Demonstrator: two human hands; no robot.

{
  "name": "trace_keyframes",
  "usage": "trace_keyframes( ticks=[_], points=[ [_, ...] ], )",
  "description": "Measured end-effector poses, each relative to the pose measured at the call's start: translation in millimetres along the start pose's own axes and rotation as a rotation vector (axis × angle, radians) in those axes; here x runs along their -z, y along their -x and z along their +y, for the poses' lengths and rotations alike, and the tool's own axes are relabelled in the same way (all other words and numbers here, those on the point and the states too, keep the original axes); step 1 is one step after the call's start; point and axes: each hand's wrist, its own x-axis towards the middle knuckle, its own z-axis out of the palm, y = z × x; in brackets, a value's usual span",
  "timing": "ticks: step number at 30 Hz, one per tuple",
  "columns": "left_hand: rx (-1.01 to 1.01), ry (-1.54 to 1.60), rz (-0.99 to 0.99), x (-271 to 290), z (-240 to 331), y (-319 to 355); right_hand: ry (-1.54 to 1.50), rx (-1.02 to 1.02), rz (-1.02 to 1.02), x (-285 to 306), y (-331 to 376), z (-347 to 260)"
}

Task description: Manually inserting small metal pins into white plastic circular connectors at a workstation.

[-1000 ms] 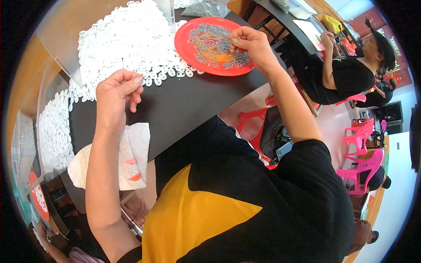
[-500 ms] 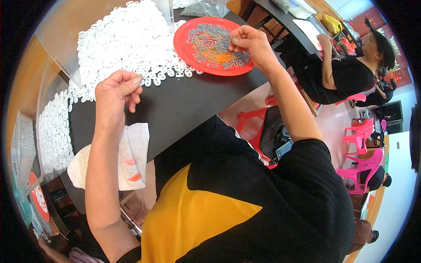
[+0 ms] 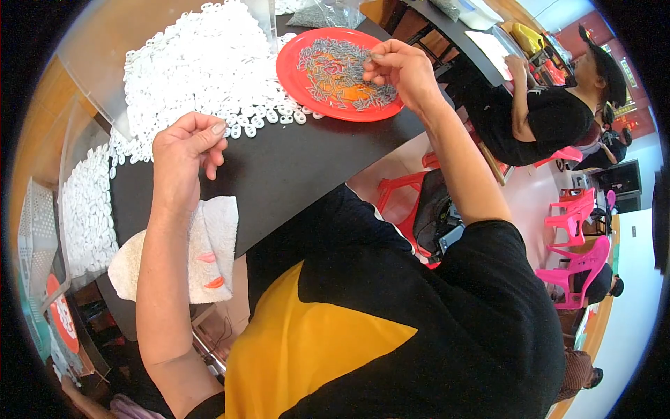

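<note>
Our right hand (image 3: 401,70) pinched small metal pins (image 3: 342,70) over the red plate (image 3: 296,77). Our left hand (image 3: 185,150) was loosely curled; what it held, we could not tell. A big heap of white plastic pieces (image 3: 195,70) remained on the desk (image 3: 293,167), so much work seemed left.

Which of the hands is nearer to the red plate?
Right. The right hand is over the red plate, fingertips among its small grey metal pieces. The left hand stays apart, above the black table.
</note>
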Motion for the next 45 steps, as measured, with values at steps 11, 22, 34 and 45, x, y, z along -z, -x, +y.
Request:
trace_keyframes(
  ticks=[11, 22, 34, 45],
  points=[
    [-0.003, 0.006, -0.014, 1.1, 0.3, 0.7, 0.090, 0.022, 0.052, -4.2, -7.5, 7.1],
    [0.002, 0.009, -0.015, -0.4, 1.8, -0.2, 1.092, 0.651, 0.096, -17.8, -18.6, 19.8],
    [-0.006, 0.016, -0.010, -1.1, 1.8, 0.3, 1.282, 0.749, -0.279, -18.8, 8.1, 9.0],
    [-0.006, -0.001, 0.011, -1.5, 1.5, 0.7, 1.342, 0.757, -0.296, -16.1, 1.3, 14.1]
  ],
)
